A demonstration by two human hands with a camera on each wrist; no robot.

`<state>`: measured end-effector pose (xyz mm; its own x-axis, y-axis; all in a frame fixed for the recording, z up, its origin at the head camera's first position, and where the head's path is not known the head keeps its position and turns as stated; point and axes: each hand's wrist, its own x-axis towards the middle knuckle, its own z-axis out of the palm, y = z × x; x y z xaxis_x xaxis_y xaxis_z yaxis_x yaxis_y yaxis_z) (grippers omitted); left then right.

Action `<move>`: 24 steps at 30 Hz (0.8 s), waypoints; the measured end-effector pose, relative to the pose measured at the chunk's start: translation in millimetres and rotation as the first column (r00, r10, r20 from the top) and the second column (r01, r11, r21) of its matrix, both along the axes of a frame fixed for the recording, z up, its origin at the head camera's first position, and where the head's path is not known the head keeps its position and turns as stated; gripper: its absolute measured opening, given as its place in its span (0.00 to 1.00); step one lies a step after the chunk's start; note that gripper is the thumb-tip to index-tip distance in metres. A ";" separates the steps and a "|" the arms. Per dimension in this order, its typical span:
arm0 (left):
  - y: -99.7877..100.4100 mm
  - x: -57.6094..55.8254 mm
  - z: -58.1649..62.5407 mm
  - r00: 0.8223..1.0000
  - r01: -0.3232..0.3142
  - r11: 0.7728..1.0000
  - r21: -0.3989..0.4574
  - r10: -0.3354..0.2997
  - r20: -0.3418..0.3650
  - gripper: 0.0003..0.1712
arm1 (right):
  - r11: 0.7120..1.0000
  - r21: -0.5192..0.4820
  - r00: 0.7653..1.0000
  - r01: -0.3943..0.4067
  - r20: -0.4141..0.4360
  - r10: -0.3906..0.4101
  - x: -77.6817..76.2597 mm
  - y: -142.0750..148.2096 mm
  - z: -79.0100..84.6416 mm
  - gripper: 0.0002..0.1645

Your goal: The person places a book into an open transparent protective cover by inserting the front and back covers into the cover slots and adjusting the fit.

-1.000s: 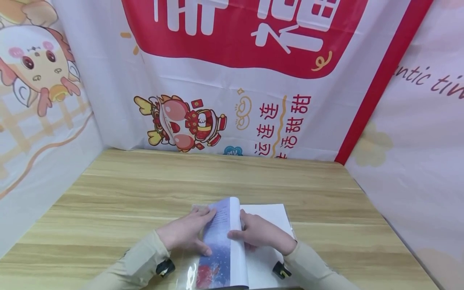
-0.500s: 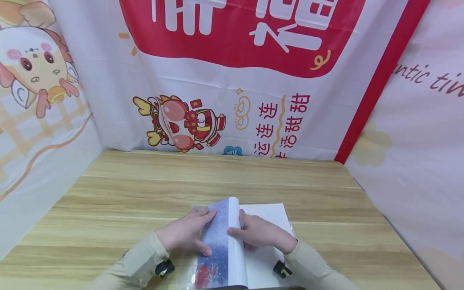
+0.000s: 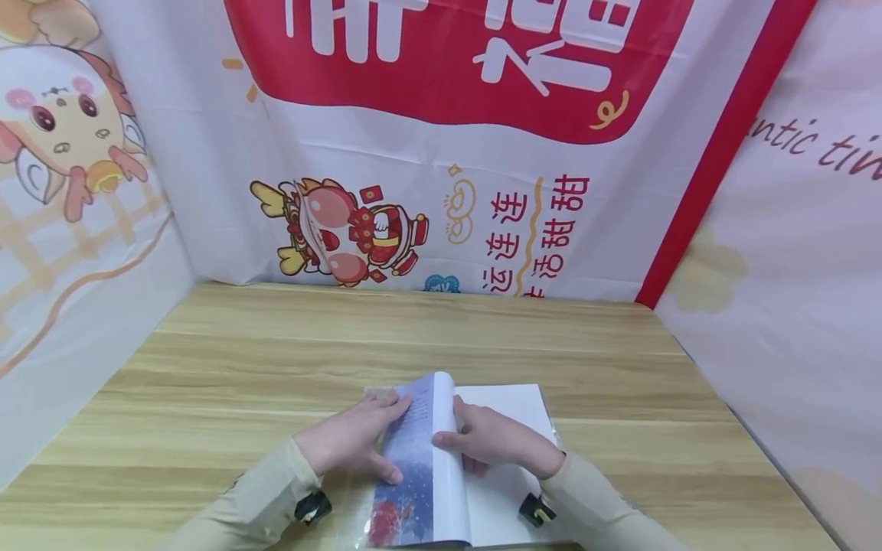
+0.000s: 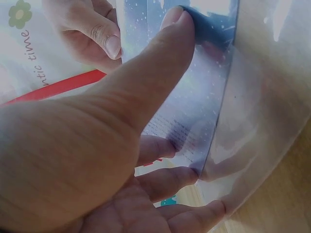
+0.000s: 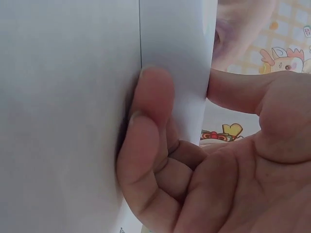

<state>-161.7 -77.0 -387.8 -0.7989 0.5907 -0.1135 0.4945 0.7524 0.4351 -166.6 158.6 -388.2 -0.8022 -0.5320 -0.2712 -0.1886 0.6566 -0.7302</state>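
My right hand (image 3: 499,440) pinches the curled white leaf (image 3: 451,497), thumb on its left side, other fingers bent behind it. My left hand (image 3: 354,440) rests with thumb and fingers spread, pressing the blue printed page (image 3: 409,493) left of the curl. Compared with one second ago, grip and curl are virtually unchanged; I judge the leaf to be held in position, neither advanced nor released. The book (image 3: 520,396) lies beneath both hands; its clear plastic cover (image 4: 265,119) extends past my left fingertips. Count: two hands, one book, two black wrist units (image 3: 313,507), one table (image 3: 641,459) under everything. Leaves within the curl: cannot be counted.
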 end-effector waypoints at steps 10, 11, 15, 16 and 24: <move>-0.7 -1.2 -1.1 1.000 0.016 1.000 -0.008 -0.016 -0.009 0.63 | 0.999 0.035 0.998 0.013 -0.056 -0.011 3.1 -2.0 -1.5 0.47; -0.6 -1.1 -0.9 1.000 0.015 1.000 -0.006 -0.015 -0.006 0.63 | 0.999 0.037 0.998 0.012 -0.058 -0.010 3.2 -2.1 -1.4 0.48; -0.1 -0.1 -0.3 1.000 0.007 1.000 -0.007 -0.007 -0.002 0.63 | 0.999 0.041 0.998 0.010 -0.061 -0.008 3.3 -2.3 -1.3 0.50; 0.1 0.1 -0.1 1.000 0.003 1.000 -0.009 -0.003 0.000 0.63 | 0.999 0.043 0.998 0.011 -0.061 -0.009 3.4 -2.3 -1.2 0.50; 0.7 1.8 0.1 1.000 -0.017 1.000 -0.021 0.017 0.012 0.64 | 0.999 0.042 0.996 0.012 -0.084 -0.008 5.0 -4.5 -1.4 0.47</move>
<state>-160.0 -76.3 -387.7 -0.8073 0.5744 -0.1357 0.4761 0.7697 0.4253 -161.6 154.0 -389.6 -0.8283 -0.5132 -0.2246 -0.2412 0.6886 -0.6838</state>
